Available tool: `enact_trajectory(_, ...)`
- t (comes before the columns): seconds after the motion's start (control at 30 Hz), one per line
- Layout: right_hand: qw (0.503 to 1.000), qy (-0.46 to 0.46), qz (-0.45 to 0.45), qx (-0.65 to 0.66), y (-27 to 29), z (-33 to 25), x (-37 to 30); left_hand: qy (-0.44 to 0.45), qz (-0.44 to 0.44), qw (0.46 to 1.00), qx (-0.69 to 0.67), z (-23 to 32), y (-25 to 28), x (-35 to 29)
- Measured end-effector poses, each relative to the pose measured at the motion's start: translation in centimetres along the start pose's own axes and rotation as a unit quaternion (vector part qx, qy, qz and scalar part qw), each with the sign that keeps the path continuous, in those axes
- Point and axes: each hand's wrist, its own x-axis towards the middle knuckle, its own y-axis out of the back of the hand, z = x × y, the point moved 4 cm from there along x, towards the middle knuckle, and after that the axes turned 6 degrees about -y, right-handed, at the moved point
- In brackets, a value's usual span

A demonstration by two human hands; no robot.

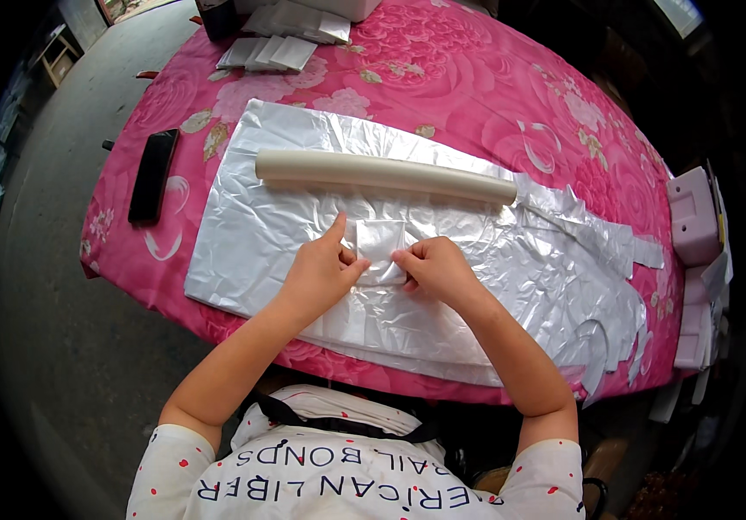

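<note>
A small square of folded whitish plastic bag (381, 240) lies between my hands, on top of a stack of silvery plastic bags (252, 204). My left hand (325, 269) is at its left edge, thumb and curled fingers closed together there while the index finger points away from me. On the opposite edge, my right hand (438, 270) pinches the square between thumb and fingers. Just beyond both hands, a long cream-coloured tube (386, 176) rests across the stack. The bags' cut handle ends spread out toward the right.
Pink flowered cloth (477, 78) covers the table. A black phone (154, 176) lies at the left, near the edge. Several flat folded packets (269, 54) are piled at the back left, beside a dark container (217, 19). Pink boxes (694, 217) stand against the right edge.
</note>
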Motion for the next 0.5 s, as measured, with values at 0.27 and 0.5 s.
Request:
enact_trajectory(0.27, 1.000, 0.014, 0.002, -0.002, -0.2, -0.2, 0.2, -0.304, 0.057, 0.905, 0.291, 2.3, -3.1, -1.1)
enact_trajectory(0.5, 0.999, 0.036, 0.037, -0.018, -0.3, 0.2, -0.2, -0.235, -0.015, 0.911, 0.339, 0.7, -5.1, -0.1)
